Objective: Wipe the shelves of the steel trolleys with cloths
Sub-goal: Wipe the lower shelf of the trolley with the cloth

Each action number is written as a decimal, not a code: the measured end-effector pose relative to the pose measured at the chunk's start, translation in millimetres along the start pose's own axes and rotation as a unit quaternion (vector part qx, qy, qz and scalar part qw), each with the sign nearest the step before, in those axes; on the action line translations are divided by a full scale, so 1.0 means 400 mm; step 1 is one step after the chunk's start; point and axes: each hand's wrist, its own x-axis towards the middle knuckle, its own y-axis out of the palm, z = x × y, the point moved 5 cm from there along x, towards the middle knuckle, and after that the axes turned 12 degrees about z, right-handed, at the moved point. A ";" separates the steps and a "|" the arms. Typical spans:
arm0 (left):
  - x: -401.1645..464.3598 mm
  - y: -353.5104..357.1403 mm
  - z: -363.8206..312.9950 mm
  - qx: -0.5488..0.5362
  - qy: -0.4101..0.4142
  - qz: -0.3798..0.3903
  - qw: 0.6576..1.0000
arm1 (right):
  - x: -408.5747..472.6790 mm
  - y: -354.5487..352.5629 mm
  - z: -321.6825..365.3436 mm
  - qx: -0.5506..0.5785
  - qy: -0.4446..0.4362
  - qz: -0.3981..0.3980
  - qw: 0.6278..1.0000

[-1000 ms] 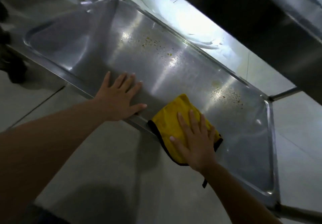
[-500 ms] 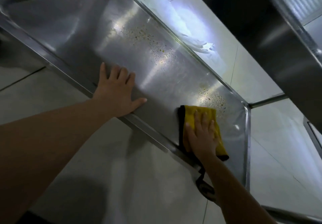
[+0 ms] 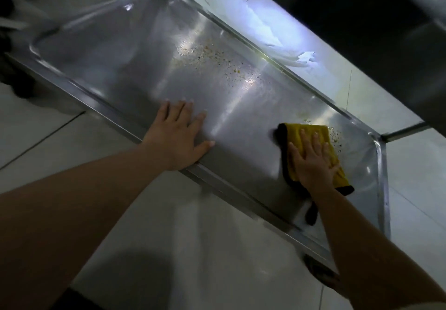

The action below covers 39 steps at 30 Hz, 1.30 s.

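Observation:
The steel trolley's low shelf (image 3: 135,68) runs diagonally from upper left to lower right, with a raised rim. A yellow cloth with a black edge (image 3: 295,133) lies flat near the shelf's right end. My right hand (image 3: 311,162) presses down on the cloth with fingers spread. My left hand (image 3: 177,136) rests flat on the shelf's near rim, fingers apart, holding nothing. Yellowish crumbs (image 3: 217,61) speckle the middle of the shelf, and a few more specks (image 3: 335,136) lie just right of the cloth.
A dark upper shelf (image 3: 374,32) overhangs at the top right. A trolley leg bar (image 3: 405,131) sticks out at the right corner. White crumpled sheet (image 3: 260,30) lies on the pale tiled floor (image 3: 217,249) beyond the shelf. A castor (image 3: 316,271) shows under the near right corner.
My right hand slid the cloth from the near rim at mid-shelf toward the right end. The left hand stayed on the rim while the view shifted.

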 end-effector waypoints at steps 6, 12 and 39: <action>-0.005 0.006 -0.016 0.017 0.007 -0.037 0.999 | -0.083 0.022 -0.125 0.073 0.198 0.001 0.978; 0.026 -0.022 -0.026 0.085 -0.003 -0.010 0.996 | -0.190 0.092 0.068 0.013 0.052 -0.023 0.998; -0.021 0.029 -0.221 0.021 -0.001 -0.032 0.999 | -0.126 0.053 -0.023 0.039 0.065 -0.003 0.997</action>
